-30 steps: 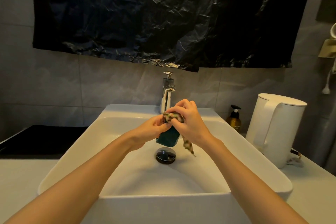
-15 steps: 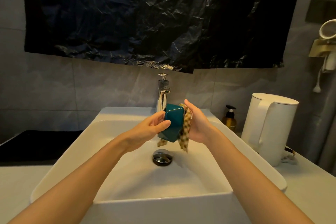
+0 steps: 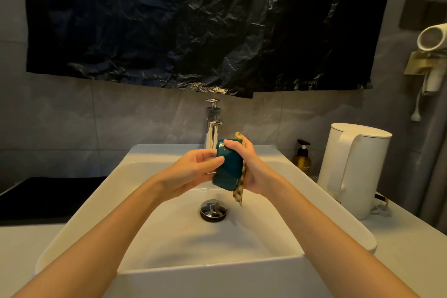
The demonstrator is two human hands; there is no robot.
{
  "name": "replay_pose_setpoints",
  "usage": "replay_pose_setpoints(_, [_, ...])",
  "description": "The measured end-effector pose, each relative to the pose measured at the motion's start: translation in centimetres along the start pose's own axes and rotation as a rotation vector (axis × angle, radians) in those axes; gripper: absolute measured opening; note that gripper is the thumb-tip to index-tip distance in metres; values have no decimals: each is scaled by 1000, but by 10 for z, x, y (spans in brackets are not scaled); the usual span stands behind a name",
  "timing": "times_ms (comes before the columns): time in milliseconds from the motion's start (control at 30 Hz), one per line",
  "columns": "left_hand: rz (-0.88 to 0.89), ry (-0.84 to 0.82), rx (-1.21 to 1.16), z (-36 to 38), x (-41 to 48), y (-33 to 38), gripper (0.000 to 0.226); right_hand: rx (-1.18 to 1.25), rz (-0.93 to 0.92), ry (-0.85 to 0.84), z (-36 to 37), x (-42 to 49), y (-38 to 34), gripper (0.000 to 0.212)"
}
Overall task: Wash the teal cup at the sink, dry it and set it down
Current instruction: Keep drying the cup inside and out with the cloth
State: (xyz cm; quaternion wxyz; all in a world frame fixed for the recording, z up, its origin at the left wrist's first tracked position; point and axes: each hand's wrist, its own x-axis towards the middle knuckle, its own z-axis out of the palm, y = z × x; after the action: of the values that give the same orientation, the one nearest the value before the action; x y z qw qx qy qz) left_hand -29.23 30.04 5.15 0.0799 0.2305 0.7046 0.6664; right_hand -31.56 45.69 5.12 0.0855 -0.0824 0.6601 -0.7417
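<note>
The teal cup [image 3: 227,170] is held above the white sink [image 3: 169,201], in front of the chrome tap [image 3: 212,126]. My left hand [image 3: 193,172] grips its left side with fingers and thumb. My right hand [image 3: 249,167] presses a checked cloth [image 3: 239,195] against the cup's right side, thumb hooked over the top edge. The cloth's tail hangs down below the cup, above the drain [image 3: 213,210]. The cup's opening is hidden from me.
A white kettle [image 3: 353,169] stands on the counter right of the sink, an amber pump bottle [image 3: 302,158] behind it. A hair dryer [image 3: 433,38] hangs on the right wall. A black surface [image 3: 48,196] lies to the left. Black plastic sheeting covers the wall above.
The cloth moved from over the cup's top to its right side. The cup was lifted and turned over between both hands, and my right thumb now hooks its top edge.
</note>
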Motion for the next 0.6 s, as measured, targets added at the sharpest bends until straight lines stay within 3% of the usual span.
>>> replay_pose_setpoints(133, [-21,60,-2,-1,1,0,33,-176,-203,10,4,2,6,70])
replay_pose_setpoints(233, [-22,98,-9,-2,2,-1,40,-223,-186,-6,7,5,9,61])
replay_pose_setpoints(333, [-26,158,-8,-7,4,-2,43,-211,-194,22,9,7,7,38])
replay_pose_setpoints(400, [-26,188,-1,-10,5,-3,43,-339,-434,103,6,7,10,21])
replay_pose_setpoints(500, [-10,213,40,-14,4,-5,32,-763,-862,170,1,6,18,24])
replay_pose_setpoints(600, [-12,260,157,-12,3,-7,26,-1033,-998,173,3,3,22,20])
